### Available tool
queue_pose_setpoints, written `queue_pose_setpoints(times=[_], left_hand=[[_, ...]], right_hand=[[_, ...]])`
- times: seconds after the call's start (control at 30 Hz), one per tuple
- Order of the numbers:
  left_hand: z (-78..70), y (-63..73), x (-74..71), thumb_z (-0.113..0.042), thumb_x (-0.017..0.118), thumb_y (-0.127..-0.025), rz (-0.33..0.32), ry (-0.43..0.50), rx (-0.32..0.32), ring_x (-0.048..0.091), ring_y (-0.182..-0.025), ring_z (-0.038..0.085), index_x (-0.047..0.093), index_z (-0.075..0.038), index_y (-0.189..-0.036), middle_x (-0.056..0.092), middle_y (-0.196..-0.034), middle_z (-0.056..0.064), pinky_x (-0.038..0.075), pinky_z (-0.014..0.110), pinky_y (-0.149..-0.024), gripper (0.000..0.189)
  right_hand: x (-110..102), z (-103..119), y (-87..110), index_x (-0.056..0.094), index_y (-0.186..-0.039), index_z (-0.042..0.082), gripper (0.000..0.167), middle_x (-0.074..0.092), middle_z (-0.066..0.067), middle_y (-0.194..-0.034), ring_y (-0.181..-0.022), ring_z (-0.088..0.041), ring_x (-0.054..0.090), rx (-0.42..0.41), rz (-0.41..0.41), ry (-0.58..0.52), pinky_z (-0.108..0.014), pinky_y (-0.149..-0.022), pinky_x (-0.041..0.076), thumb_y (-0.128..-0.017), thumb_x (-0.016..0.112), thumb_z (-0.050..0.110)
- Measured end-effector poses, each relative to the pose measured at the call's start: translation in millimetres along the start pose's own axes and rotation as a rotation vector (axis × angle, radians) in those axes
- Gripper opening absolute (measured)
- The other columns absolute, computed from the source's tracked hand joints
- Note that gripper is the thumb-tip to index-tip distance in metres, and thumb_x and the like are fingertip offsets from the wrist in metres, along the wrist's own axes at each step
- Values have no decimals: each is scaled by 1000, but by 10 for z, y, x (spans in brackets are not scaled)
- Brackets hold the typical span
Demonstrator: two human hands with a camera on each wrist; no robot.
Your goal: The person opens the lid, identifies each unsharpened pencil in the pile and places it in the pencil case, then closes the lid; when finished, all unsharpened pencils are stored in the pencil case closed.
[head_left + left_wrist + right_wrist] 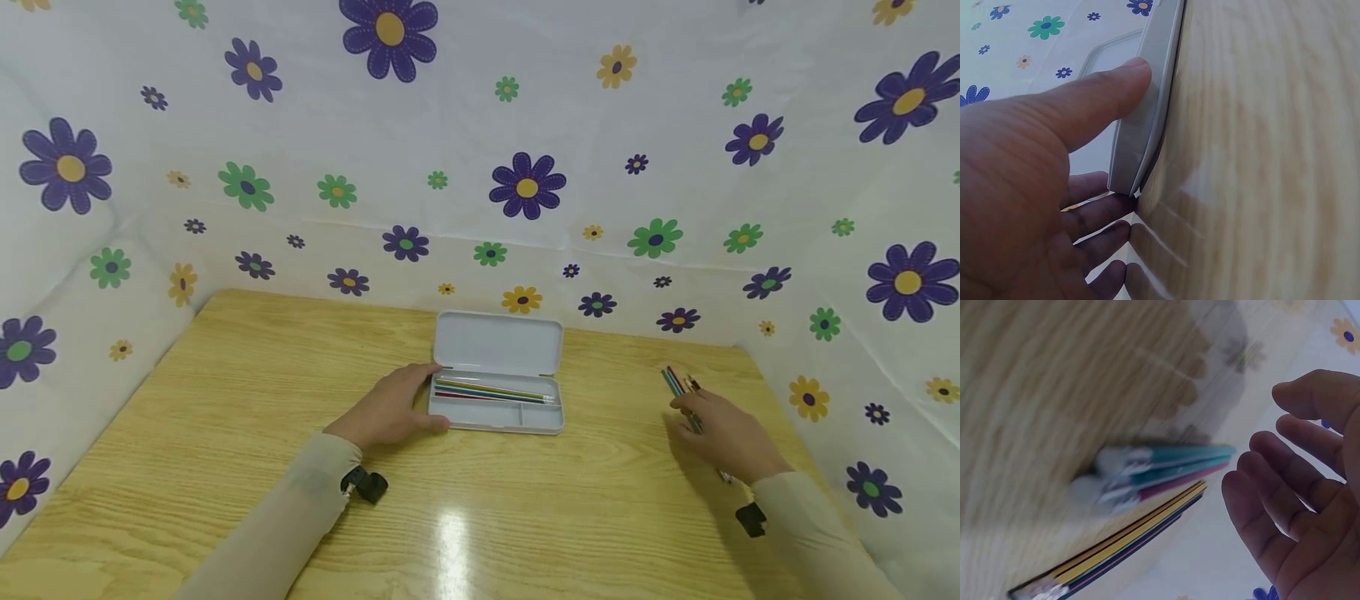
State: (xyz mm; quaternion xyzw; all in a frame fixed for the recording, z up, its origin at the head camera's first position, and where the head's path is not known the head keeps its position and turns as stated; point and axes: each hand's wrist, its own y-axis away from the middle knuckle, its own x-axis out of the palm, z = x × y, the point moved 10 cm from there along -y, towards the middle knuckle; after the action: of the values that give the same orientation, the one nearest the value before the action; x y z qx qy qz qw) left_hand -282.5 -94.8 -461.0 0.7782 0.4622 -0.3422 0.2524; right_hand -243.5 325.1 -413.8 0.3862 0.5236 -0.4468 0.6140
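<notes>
- Loose pencils (1179, 467) lie on the table (585, 508) below the right hand (731, 435), the nearer hand, their long axis running roughly 11 to 5 o'clock.
- That hand is open, fingers loosely bent, seemingly gripping nothing.
- The open pencil case (480, 412) sits at 9 o'clock from them, its long axis 9 to 3.
- The left hand (390, 410), spread and relaxed, touches the case's 9 o'clock end, thumb on the front wall.

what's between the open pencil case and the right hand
Only bare wood-grain tabletop lies between the pencil case and the right hand, as the head view shows.
</notes>
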Motion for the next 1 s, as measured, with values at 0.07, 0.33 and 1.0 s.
queue_pose_setpoints(times=[0.07, 0.33, 1.0], left_hand=[[6, 0, 4, -49, 81, -87, 0, -2, -3, 34, -151, 39, 35, -7, -160, 40, -162, 16, 28, 55, -124, 96], [39, -11, 11, -51, 81, -87, -3, 10, -6, 35, -150, 38, 36, -10, -160, 41, -162, 14, 29, 54, -124, 95], [56, -35, 29, -51, 82, -86, -4, 8, -5, 35, -150, 37, 37, -12, -160, 42, -161, 13, 29, 55, -124, 95]], right_hand=[[7, -100, 46, 70, -122, 1, 32, 71, -16, -115, -98, -35, 70, 21, -1, -3, -56, -79, 59, -99, 71, 23], [68, -267, 102, 70, -113, 1, 22, 65, 3, -89, -75, -11, 57, 54, 48, -33, -37, -63, 52, -95, 73, 14], [126, -211, 96, 68, -121, 1, 30, 69, -7, -102, -88, -22, 67, 12, 22, -86, -45, -73, 59, -92, 75, 6]])
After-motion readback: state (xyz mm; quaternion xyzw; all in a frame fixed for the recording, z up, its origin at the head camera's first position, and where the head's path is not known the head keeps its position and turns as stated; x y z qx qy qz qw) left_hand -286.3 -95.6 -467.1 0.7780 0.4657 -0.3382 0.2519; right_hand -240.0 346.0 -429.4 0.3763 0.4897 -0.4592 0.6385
